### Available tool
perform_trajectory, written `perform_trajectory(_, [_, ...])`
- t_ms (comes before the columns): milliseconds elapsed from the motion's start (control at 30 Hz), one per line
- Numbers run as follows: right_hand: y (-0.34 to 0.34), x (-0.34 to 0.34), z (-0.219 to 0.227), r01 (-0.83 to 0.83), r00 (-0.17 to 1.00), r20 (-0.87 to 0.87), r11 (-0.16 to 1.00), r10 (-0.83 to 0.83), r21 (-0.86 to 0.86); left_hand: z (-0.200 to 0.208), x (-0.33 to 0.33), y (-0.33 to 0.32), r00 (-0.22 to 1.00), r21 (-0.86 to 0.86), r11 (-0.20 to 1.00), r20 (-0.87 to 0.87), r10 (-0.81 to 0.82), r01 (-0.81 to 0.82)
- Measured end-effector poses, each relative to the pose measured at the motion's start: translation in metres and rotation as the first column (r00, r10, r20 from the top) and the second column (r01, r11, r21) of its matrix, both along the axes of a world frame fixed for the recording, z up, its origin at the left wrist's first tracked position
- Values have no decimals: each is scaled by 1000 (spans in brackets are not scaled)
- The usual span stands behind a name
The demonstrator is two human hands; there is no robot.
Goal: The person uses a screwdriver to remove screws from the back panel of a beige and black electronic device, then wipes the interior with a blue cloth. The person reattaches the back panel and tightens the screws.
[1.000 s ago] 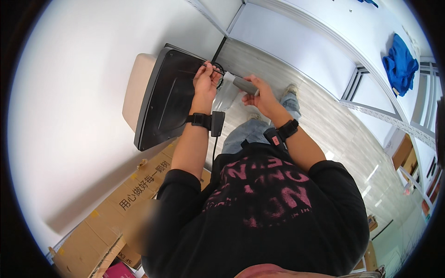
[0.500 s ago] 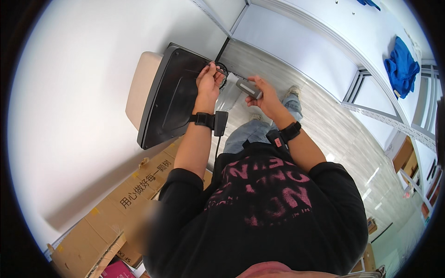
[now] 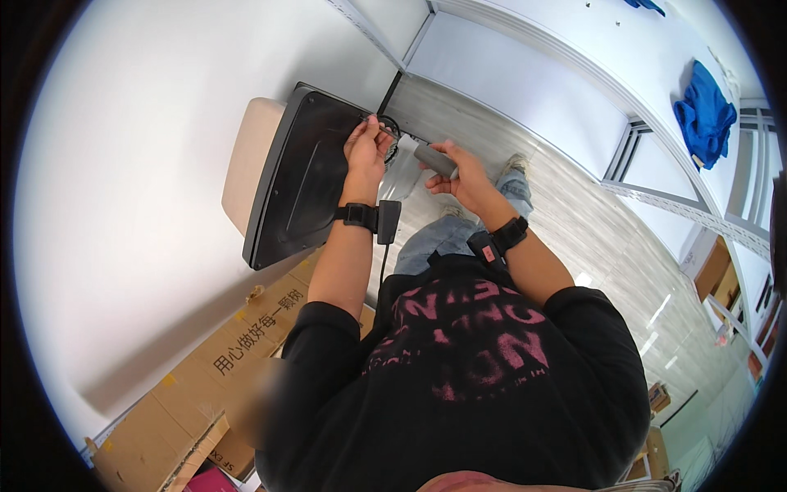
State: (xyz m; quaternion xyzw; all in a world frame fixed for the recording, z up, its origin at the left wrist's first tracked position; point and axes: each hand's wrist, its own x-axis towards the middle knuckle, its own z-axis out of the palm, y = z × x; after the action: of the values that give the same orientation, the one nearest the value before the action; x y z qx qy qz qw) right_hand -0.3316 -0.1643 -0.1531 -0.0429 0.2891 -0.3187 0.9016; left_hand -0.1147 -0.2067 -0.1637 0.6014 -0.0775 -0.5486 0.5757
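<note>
My right hand (image 3: 461, 177) grips a grey electric screwdriver (image 3: 435, 161), its front end pointing up and left toward my other hand. A thin dark shaft seems to run from it to the fingertips of my left hand (image 3: 369, 149), which are pinched at the upper right edge of a black panel (image 3: 299, 176). What they pinch is too small to make out. The panel stands tilted, with small screws near its corners, and a beige padded part (image 3: 252, 164) sits behind it. Below the tool, a clear plastic-like piece (image 3: 398, 175) shows between my hands.
At the lower left lie cardboard boxes (image 3: 193, 402) beside the white wall (image 3: 139, 189). White metal-framed shelving (image 3: 525, 70) runs along the far side and right, with a blue cloth (image 3: 703, 115) on it. My feet stand on a grey wood-look floor (image 3: 574, 213).
The screwdriver has turned in my right hand and shifted slightly left, and the lower fingers have loosened from it. My left hand keeps its pinch in nearly the same place.
</note>
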Motion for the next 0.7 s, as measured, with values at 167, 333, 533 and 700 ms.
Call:
perform_trajectory(167, [7, 12, -4, -61, 867, -459, 874, -193, -483, 9, -7, 0, 1000, 6, 1000, -24, -15, 15])
perform_trajectory(333, [9, 14, -2, 62, 908, -361, 918, -215, -391, 1, -1, -1, 1000, 34, 999, 16, 0, 0])
perform_trajectory(533, [-1, 3, 6, -90, 934, -356, 970, 4, -225, 9, -5, 0, 999, 9, 1000, -39, 14, -14])
perform_trajectory(700, [10, 15, -4, -110, 765, -554, 781, -329, -615, 6, -6, 1, 1000, 66, 998, 17, 22, -23])
